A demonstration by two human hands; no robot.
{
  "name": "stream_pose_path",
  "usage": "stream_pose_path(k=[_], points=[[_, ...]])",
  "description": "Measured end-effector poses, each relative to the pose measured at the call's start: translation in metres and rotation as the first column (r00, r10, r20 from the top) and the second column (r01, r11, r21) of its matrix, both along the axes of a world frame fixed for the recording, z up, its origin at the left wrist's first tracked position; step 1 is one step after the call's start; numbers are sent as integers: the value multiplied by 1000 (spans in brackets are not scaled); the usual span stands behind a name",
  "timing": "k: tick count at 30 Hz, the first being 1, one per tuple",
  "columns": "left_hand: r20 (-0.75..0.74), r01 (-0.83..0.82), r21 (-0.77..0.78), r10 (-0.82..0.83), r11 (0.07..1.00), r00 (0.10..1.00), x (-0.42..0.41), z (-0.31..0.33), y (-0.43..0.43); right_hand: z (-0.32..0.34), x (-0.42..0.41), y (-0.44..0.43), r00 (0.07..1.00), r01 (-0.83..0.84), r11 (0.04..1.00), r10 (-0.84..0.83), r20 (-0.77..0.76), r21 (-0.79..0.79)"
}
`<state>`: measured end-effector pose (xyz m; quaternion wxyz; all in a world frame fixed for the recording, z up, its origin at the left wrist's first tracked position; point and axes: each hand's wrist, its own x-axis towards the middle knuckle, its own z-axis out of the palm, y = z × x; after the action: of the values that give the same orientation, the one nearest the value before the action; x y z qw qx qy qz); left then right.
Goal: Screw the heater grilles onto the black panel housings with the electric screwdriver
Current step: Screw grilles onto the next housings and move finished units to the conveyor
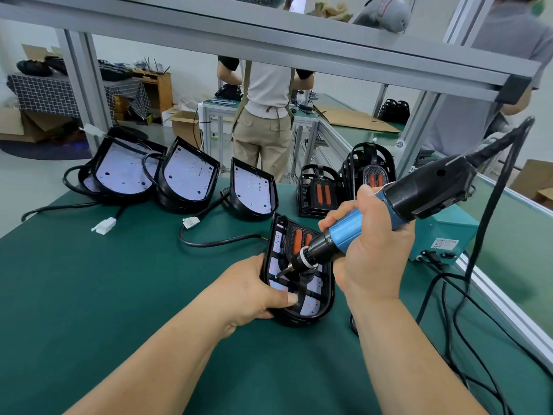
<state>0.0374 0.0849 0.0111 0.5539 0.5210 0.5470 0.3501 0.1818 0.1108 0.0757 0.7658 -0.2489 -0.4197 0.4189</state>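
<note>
Head view, nearest first. Both forearms reach in over the green mat [119, 295]. The left hand [254, 292] grasps the left edge of a black housing [299, 320] that lies open side up near the middle of the mat, and its thumb presses down on the grille [312, 292] seated inside. The right hand [368, 250] is wrapped round the blue barrel of the screwdriver [389, 211]. The tool slants down to the left, and its bit [279, 272] meets the grille on its left side, about halfway along. Whether a screw sits on the bit is too small to tell.

For a sound joint, the tool probably needs raising until the bit stands in line with the screw hole, since a leaning bit tends to slip out or start the thread crooked. The thumb should hold the grille flush while steady pressure runs straight down the tool's length. The cord [490, 205] arches from the tool's tail to the right and is best left hanging clear of the work.

Just beyond the right hand stands a teal supply box [446, 235]. Farther back, a row of open housings [188, 175] with white linings waits on the left. A stack of grilles [317, 187] stands to its right, and their orange slots are showing. Beyond the bench, a person [266, 100] works at another table, facing away.
</note>
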Motion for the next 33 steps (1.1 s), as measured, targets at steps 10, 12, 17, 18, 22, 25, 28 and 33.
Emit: stream_pose_path(k=[10, 12, 17, 18, 22, 25, 28, 33], points=[[-21, 2, -29, -3, 1000, 1000, 1, 7, -4, -3, -1, 0, 1000, 7, 1000, -7, -7, -12], [-23, 1, -33, -2, 999, 1000, 1, 8, -4, -6, 0, 1, 999, 3, 1000, -4, -34, -18], [-12, -4, -45, 3, 999, 1000, 3, 11, -7, -11, 10, -1, 991, -24, 999, 21, -131, -22], [-12, -6, -46, 5, 999, 1000, 2, 11, -8, -10, 14, 0, 987, -17, 999, 12, -159, -27], [-76, 5, -71, -10, 997, 997, -10, 13, -16, -4, 39, 10, 953, 118, 992, -127, -275, -48], [-217, 4, -92, -24, 996, 976, -18, 29, -22, -3, 57, 17, 909, 284, 955, -297, -293, -89], [-786, -34, 100, 100, 994, 611, -17, 51, -21, -7, 70, 22, 872, 409, 905, -426, -241, -121], [-776, 284, 556, 365, 781, 515, 53, 62, 4, -12, 81, 26, 829, 493, 858, -514, -219, -147]])
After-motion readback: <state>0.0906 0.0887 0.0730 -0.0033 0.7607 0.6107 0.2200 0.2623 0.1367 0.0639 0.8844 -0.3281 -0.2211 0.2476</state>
